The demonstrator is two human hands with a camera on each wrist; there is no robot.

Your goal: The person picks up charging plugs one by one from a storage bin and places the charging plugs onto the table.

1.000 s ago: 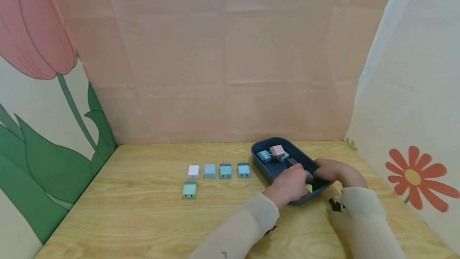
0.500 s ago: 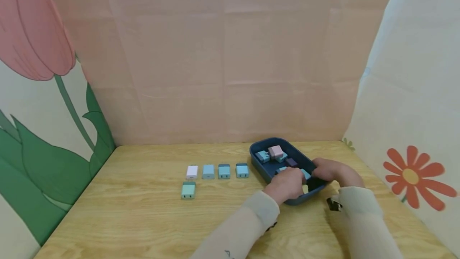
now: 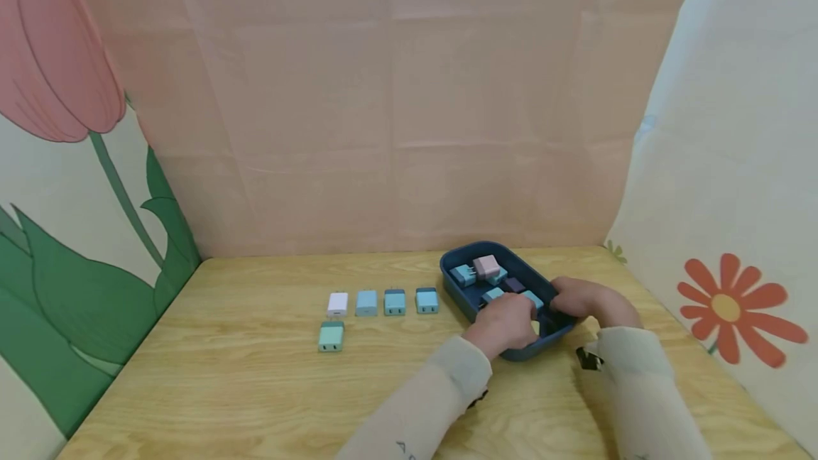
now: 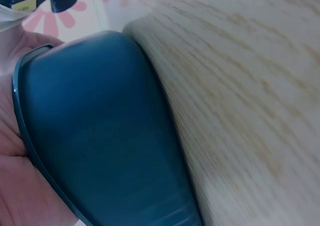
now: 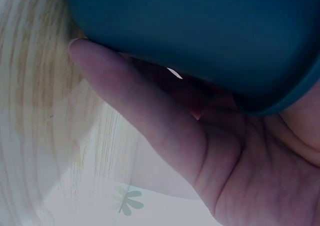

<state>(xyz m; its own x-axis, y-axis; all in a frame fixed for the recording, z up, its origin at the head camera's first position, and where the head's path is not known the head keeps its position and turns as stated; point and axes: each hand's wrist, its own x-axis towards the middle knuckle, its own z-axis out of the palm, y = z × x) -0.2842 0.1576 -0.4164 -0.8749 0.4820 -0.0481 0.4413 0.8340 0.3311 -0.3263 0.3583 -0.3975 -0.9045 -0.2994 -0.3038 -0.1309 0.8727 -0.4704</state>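
A dark blue plastic bin on the wooden table holds several charger plugs. My left hand reaches over its near rim, fingers down inside beside a pale yellow plug; those fingertips are hidden, and I cannot tell whether they hold anything. In the left wrist view its palm lies along the rim. My right hand grips the bin's right rim, thumb against the outer wall. Inside lie a pink plug, a dark purple one and light blue ones.
Left of the bin, a white plug and several blue plugs stand in a row on the table. A mint green plug sits in front of the white one. A pink backdrop rises behind the table.
My left hand has drawn back slightly toward the bin's near rim, uncovering light blue plugs in the middle. My right hand keeps its grip on the rim. The head view has shifted slightly.
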